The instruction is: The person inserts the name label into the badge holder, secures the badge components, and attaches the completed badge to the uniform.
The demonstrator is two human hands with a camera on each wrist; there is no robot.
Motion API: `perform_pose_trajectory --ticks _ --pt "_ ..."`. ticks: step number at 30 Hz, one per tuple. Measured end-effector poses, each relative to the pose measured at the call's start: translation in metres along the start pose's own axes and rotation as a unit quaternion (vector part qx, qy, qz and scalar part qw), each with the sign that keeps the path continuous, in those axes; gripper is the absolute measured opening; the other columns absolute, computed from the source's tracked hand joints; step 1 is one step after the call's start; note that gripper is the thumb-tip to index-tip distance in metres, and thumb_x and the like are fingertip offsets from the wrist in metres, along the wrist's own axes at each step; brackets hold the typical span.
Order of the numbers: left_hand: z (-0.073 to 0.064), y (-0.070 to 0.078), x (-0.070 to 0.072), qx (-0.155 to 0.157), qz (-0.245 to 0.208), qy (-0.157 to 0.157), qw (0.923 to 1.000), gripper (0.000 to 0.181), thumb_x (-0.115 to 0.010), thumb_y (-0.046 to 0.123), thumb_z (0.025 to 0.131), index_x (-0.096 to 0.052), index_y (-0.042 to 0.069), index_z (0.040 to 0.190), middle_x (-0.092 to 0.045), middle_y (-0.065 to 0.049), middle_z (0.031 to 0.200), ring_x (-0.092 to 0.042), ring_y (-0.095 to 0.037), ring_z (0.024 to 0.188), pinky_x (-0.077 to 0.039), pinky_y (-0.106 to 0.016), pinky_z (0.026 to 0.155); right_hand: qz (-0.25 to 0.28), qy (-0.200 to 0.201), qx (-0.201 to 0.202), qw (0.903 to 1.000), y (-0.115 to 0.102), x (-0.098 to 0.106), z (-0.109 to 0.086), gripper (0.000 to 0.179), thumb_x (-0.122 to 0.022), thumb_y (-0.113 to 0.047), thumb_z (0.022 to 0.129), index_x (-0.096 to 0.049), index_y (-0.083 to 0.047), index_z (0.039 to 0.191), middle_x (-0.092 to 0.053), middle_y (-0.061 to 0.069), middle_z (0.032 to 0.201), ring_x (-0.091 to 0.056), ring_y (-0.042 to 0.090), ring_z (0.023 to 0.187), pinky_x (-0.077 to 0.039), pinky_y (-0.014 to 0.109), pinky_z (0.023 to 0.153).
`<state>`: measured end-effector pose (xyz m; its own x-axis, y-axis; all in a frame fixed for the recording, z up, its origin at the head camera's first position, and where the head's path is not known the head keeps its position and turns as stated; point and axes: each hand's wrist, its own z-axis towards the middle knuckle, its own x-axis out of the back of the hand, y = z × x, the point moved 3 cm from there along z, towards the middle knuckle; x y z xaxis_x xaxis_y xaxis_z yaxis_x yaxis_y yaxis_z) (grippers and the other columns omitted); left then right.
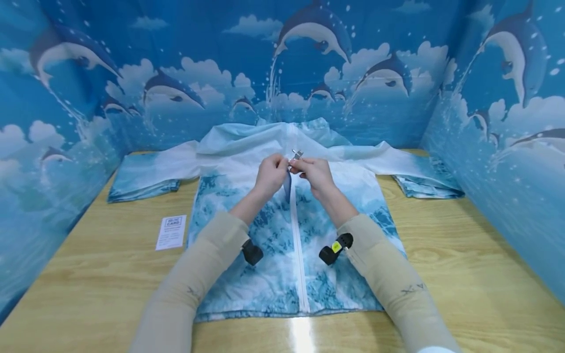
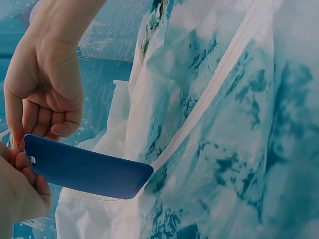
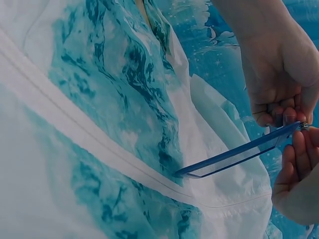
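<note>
A flat blue card holder (image 2: 87,167) hangs between my two hands, over the middle of a zip-up jacket (image 1: 247,260). My left hand (image 1: 272,172) pinches it at its upper end, where a small tab shows. Fingertips touching those of the left, my right hand (image 1: 315,174) pinches the small metal clip (image 1: 297,154) at the top of the holder. The right wrist view shows the holder nearly edge-on, with its lower end close to the jacket's white zip strip (image 3: 94,134). The fingers partly hide the join between clip and holder.
The white and teal jacket lies face up on a wooden table (image 1: 463,274), its sleeves (image 1: 145,176) spread to both sides with folded ends. A printed white card (image 1: 171,232) lies left of it. Dolphin-patterned sheets (image 1: 212,49) stand close around the back and sides.
</note>
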<state>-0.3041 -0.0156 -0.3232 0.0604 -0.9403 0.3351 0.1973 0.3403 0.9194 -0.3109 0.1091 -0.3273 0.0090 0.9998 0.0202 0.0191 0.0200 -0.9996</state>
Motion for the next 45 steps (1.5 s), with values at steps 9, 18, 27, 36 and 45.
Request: perform_pose_trajectory --ticks 9,18,27,36,45 --pt "0.0 0.003 -0.001 -0.001 -0.038 0.004 0.9993 0.031 -0.044 0.015 0.099 -0.044 0.007 0.069 -0.039 -0.004 0.062 -0.034 -0.015 0.053 -0.03 -0.028 0.049 0.041 -0.008 -0.024 0.9988 -0.001 0.004 0.002 0.024 -0.059 -0.016 0.092 -0.066 0.002 0.106 -0.063 0.001 0.075 -0.059 0.013 0.079 -0.046 0.028 0.075" --pt "0.001 0.007 0.001 0.018 -0.013 -0.008 0.9997 0.031 -0.042 0.02 0.1 -0.046 0.006 0.073 -0.042 -0.005 0.066 -0.037 -0.016 0.056 -0.032 -0.028 0.052 0.027 -0.018 -0.041 0.9986 -0.004 0.006 0.002 0.027 -0.058 -0.021 0.093 -0.065 -0.001 0.11 -0.064 0.001 0.08 -0.059 0.014 0.083 -0.046 0.029 0.075" --pt "0.004 0.009 0.003 0.005 0.002 -0.006 1.0 0.029 -0.043 0.018 0.099 -0.048 0.006 0.073 -0.044 -0.005 0.066 -0.038 -0.017 0.057 -0.032 -0.028 0.052 -0.012 -0.02 -0.044 0.9987 -0.008 0.005 0.002 0.029 -0.063 -0.024 0.09 -0.066 -0.001 0.107 -0.063 0.003 0.081 -0.059 0.015 0.081 -0.048 0.026 0.069" --pt "0.002 0.009 0.004 -0.013 0.022 -0.019 0.9995 0.03 -0.045 0.018 0.098 -0.047 0.006 0.071 -0.045 -0.005 0.066 -0.04 -0.018 0.059 -0.033 -0.028 0.053 -0.063 -0.012 -0.047 0.9968 -0.006 0.008 -0.001 0.031 -0.063 -0.029 0.089 -0.069 -0.001 0.102 -0.062 0.001 0.076 -0.059 0.025 0.091 -0.047 0.029 0.071" --pt "0.002 0.01 0.006 -0.017 0.029 -0.046 0.9984 0.031 -0.044 0.022 0.099 -0.053 0.005 0.074 -0.053 -0.009 0.07 -0.041 -0.018 0.057 -0.033 -0.028 0.051 -0.083 -0.015 -0.048 0.9953 -0.005 0.008 -0.001 0.029 -0.06 -0.026 0.091 -0.068 -0.001 0.102 -0.061 0.002 0.079 -0.056 0.015 0.077 -0.045 0.028 0.069"
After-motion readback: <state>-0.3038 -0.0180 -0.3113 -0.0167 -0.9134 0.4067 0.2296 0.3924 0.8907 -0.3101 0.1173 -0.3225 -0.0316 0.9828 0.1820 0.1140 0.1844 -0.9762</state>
